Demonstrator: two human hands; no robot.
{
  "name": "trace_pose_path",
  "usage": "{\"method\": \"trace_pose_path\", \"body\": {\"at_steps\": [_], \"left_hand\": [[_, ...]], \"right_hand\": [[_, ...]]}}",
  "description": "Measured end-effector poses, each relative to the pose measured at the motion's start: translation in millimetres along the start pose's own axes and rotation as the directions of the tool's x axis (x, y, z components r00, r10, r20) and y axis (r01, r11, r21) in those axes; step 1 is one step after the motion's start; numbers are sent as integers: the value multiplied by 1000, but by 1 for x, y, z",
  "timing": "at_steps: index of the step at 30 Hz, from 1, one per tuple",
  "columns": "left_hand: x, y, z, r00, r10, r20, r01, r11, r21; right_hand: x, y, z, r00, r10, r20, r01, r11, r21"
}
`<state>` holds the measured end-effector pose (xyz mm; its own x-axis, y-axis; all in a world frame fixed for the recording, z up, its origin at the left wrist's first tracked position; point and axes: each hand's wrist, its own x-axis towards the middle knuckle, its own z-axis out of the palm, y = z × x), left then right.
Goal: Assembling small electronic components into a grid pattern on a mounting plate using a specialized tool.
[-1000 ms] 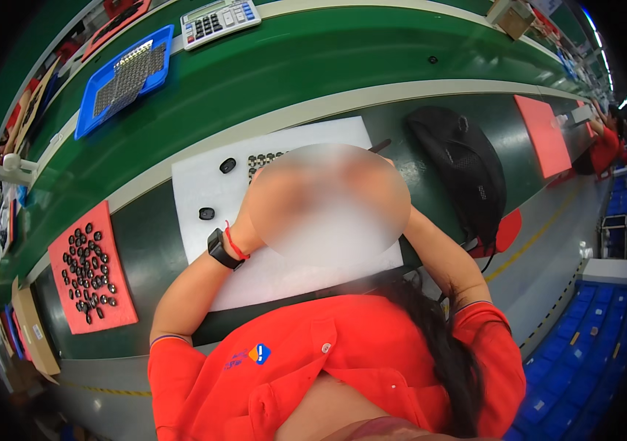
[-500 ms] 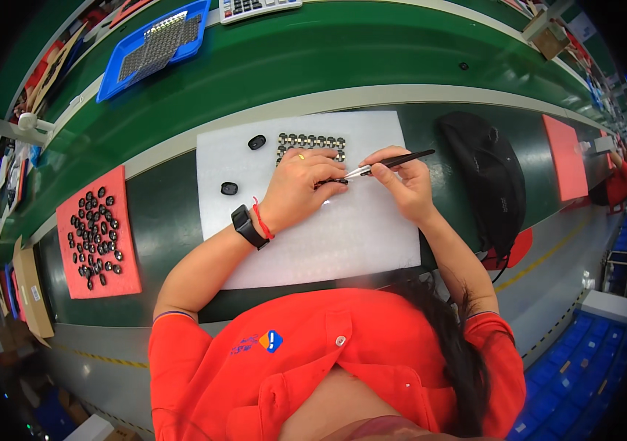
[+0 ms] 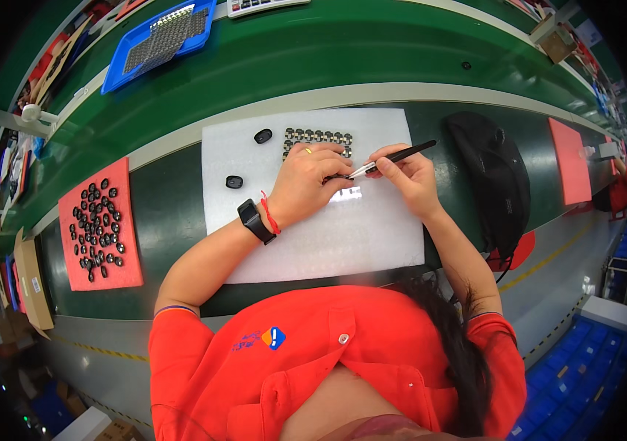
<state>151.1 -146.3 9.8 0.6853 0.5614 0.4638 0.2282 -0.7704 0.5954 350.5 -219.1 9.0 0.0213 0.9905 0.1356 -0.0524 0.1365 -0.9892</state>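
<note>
My left hand (image 3: 306, 180) is closed over a small dark part (image 3: 338, 177) at its fingertips, mostly covered by the fingers. In my right hand (image 3: 409, 180) is a pair of tweezers (image 3: 405, 152) with a black body and silver tips, pinched between thumb and fingers. The tips reach down to the dark part. Just beyond my left hand lies a panel of small circuit boards (image 3: 319, 137), its near side hidden by the hand. Two black oval housings, a farther one (image 3: 263, 136) and a nearer one (image 3: 234, 181), rest on the white foam sheet (image 3: 313, 253).
On the left, a red foam pad (image 3: 122, 220) bears many black oval pieces. A black bag (image 3: 486, 184) lies right of the sheet, with another red pad (image 3: 569, 162) farther right. A blue tray (image 3: 113, 77) and a calculator (image 3: 266, 6) stand on the far green shelf.
The view has shifted slightly, so the sheet and pads sit a little differently. Both hands stay together, with the tweezer tips still at the small dark part.
</note>
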Motion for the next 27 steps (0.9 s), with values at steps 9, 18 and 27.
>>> {"method": "trace_pose_path", "body": {"at_steps": [9, 18, 27], "left_hand": [[1, -1, -1, 1000, 5, 3, -5, 1000, 14], [-1, -4, -4, 998, 58, 24, -59, 998, 32], [-3, -5, -4, 994, 81, 68, -83, 996, 26]], "right_hand": [[1, 0, 0, 999, 40, -2, -40, 999, 16], [2, -1, -1, 1000, 7, 11, -8, 999, 37], [4, -1, -4, 999, 34, -41, -32, 998, 55]]}}
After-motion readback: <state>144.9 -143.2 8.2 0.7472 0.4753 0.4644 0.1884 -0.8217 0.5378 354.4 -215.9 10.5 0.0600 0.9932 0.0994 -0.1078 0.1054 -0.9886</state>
